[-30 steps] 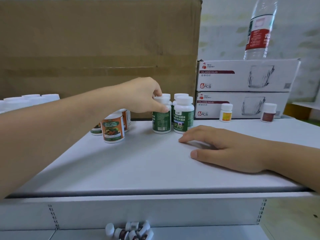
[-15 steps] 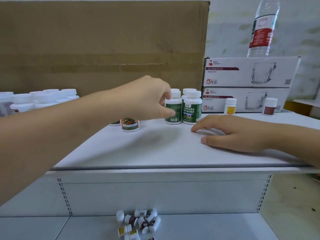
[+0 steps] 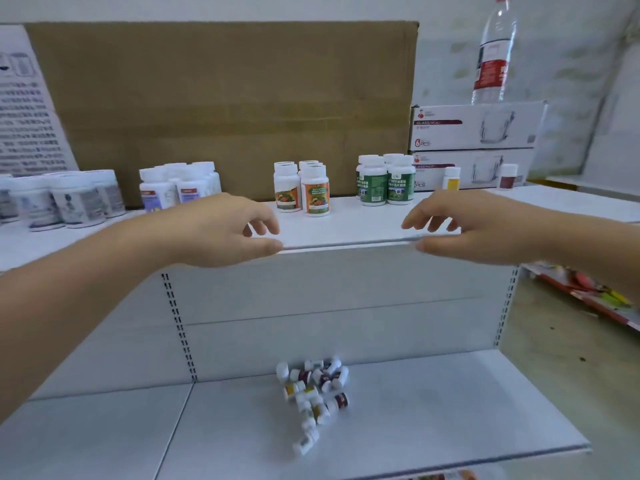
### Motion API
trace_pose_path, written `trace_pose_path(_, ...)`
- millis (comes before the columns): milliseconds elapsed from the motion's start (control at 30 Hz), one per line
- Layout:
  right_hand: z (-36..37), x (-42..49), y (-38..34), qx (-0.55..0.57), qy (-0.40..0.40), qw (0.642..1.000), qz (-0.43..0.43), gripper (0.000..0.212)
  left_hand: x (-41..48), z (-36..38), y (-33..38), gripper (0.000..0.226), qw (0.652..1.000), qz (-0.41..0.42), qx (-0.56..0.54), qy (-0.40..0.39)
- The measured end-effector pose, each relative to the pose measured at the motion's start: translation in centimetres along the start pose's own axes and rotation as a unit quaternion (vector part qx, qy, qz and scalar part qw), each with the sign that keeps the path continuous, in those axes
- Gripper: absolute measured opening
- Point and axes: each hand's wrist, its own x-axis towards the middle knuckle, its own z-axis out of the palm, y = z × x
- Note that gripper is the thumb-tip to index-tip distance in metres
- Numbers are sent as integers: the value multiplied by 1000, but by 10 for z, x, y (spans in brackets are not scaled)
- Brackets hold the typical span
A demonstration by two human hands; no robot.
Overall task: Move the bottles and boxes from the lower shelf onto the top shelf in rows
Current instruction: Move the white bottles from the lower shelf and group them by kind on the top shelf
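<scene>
While the big cardboard box (image 3: 221, 109) fills the back of the top shelf (image 3: 346, 226), the lower shelf (image 3: 415, 410) sits well below it, front and centre. Both hands hover by the top shelf's front edge, left hand (image 3: 221, 230) and right hand (image 3: 467, 226) well apart, fingers loosely bent and a bit spread, gripping nothing. Up top the green-label bottles (image 3: 384, 181) stand upright in a tight cluster, orange-label bottles (image 3: 304, 192) near them on the left. Down on the lower shelf, a heap of little bottles (image 3: 315, 393) lies tipped over close to the back wall.
</scene>
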Motion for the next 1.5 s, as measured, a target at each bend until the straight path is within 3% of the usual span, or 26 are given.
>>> trace_pose_path(267, 39, -53, -74, -3, -35, 999, 33, 32, -102, 30, -50, 38, 997, 44, 25, 65)
trace_pose_path(467, 95, -72, -101, 26, -87, 994, 55, 33, -133, 87, -72, 67, 1000, 25, -16, 10)
trace_pose_path(533, 116, -72, -104, 49, -105, 991, 66, 32, -135, 113, -81, 58, 999, 3, -31, -12)
trace_pose_path(667, 171, -62, -90, 84, -121, 985, 87, 30, -125, 173, -99, 40, 996, -40, -57, -54)
trace_pose_path(900, 293, -30, -40, 147, -178, 959, 163, 31, -94, 293, -106, 41, 976, -117, -133, -122)
trace_pose_path(1167, 439, 38, -4, 123, -197, 953, 194, 35, -16, 425, -58, 45, 939, -158, -237, -191)
trace_pose_path(1300, 492, 68, -1, 111, -206, 943, 236, 59, 7, 464, -36, 30, 937, -134, -253, -200)
trace_pose_path(1400, 512, 77, 2, 83, -197, 943, 256, 74, 12, 475, -40, 34, 935, -136, -263, -194)
trace_pose_path(1467, 511, 79, 2, 113, -177, 942, 262, 68, 11, 472, -48, 38, 917, -161, -306, -198)
trace_pose_path(1500, 507, 79, 1, 151, -157, 938, 271, 57, 10, 467, -52, 35, 890, -192, -364, -195)
